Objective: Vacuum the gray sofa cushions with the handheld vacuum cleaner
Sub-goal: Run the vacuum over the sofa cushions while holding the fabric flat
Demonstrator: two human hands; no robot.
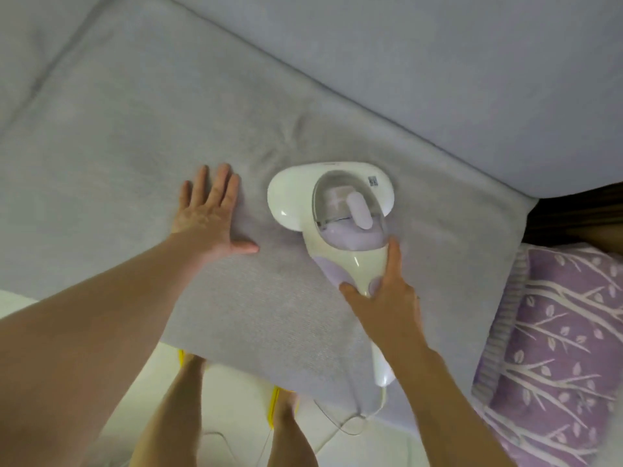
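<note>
— Where's the vacuum [332, 210]?

— On the seat cushion [135, 156], head down. My right hand [384, 294] wraps its handle; my left hand [209, 214] lies spread flat, pressing the fabric.

— Risks?

— The cord [340, 429] trailing near my feet could snag and jerk it.

Both forearms are bare, with no sleeve, watch or bracelet showing on either. The left hand [209, 217] and right hand [387, 298] carry no gloves. Below the forearms, two bare legs end in yellow footwear [274, 404] with narrow straps.
</note>
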